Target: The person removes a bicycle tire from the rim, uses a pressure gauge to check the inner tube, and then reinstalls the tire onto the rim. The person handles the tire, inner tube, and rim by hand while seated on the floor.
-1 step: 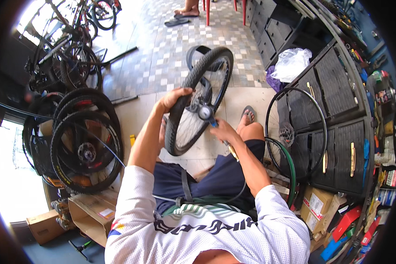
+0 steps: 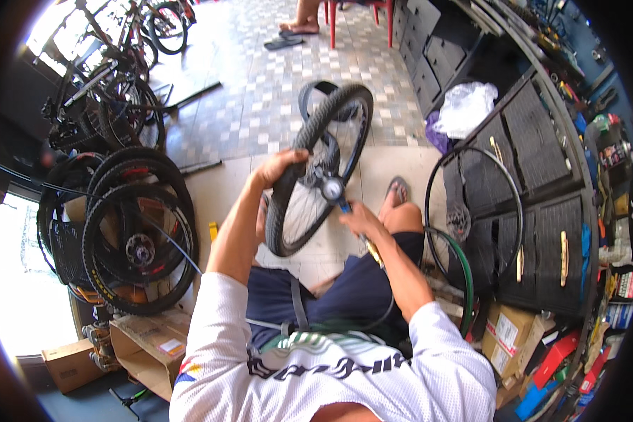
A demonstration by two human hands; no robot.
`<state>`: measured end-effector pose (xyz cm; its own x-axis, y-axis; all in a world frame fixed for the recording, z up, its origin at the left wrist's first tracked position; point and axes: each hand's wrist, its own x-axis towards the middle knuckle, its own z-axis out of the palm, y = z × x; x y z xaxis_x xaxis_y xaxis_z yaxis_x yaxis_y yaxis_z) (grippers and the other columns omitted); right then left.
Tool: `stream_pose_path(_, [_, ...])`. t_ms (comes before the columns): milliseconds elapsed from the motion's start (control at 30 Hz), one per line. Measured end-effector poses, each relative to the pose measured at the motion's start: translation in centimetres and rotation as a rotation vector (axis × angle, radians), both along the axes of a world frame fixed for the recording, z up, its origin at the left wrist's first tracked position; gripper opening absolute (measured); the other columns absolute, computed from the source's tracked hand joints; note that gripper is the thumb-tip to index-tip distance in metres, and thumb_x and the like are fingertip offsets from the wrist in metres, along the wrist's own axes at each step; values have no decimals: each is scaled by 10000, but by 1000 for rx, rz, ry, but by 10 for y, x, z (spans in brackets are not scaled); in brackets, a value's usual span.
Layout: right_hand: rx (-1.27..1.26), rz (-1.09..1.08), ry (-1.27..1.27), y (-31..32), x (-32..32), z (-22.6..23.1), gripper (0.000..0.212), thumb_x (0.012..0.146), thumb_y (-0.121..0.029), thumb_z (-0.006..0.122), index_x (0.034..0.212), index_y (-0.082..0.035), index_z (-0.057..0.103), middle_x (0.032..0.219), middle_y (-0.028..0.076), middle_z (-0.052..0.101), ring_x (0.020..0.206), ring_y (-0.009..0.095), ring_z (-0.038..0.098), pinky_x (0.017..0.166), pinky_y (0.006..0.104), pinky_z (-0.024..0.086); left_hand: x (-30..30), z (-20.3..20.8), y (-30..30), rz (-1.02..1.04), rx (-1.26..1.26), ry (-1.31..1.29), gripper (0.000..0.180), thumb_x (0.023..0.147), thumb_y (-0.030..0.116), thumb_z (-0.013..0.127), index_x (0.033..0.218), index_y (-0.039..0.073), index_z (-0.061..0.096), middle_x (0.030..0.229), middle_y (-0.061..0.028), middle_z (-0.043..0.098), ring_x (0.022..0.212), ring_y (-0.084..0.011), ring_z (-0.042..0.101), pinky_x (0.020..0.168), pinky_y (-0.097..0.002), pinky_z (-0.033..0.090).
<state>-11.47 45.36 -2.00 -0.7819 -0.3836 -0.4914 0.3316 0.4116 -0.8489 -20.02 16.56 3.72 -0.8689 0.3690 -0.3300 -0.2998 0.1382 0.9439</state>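
A bicycle wheel with a knobby black tyre stands tilted between my legs. My left hand is wrapped over the tyre on its near left side. In my right hand is a tyre inflator with a round dial gauge, held in front of the spokes near the hub. A hose runs from the inflator back past my right forearm. Whether the inflator is joined to the valve is too small to make out. Behind the wheel lies a loop of black rubber, partly covered by it.
Several wheels are stacked at my left, with bicycles beyond. At my right, a bare rim leans on black drawers beside a green hose. Cardboard boxes sit near me. A person's feet show at the far end.
The whole view has shifted a little, so the scene sits slightly lower. Both hands keep their holds on the wheel and the inflator.
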Motion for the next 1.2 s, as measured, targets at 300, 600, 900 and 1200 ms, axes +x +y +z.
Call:
stream_pose_path(300, [-169,-56,10,18,0,12,617,775,-161,639,1348,6,484,595,76,538,411,185,530,386,352,437,4,20,27,62,-38,-33,566,895,449,682,1266,25,623,1035,-122,732,948,-188,683,828,-309,522])
stream_pose_path(600, [-132,-60,-14,18,13,14,581,805,-114,636,1351,-7,469,605,26,480,427,146,494,366,324,411,7,27,31,106,-70,-21,568,873,449,731,1231,13,666,1002,-121,740,926,-175,671,786,-297,505])
stream_pose_path(900, [-205,-417,95,23,-19,-8,516,791,-136,645,1256,27,493,650,77,556,423,188,544,374,354,434,-14,37,31,106,-78,-29,592,840,496,769,1211,40,704,969,-100,701,882,-176,663,817,-297,517])
stream_pose_path(1200, [128,-898,-88,0,-43,-150,603,805,-234,702,1296,6,447,861,209,682,524,308,662,506,415,559,-74,23,0,67,-28,-67,608,916,490,652,1286,9,615,1016,-149,691,914,-223,681,866,-370,562])
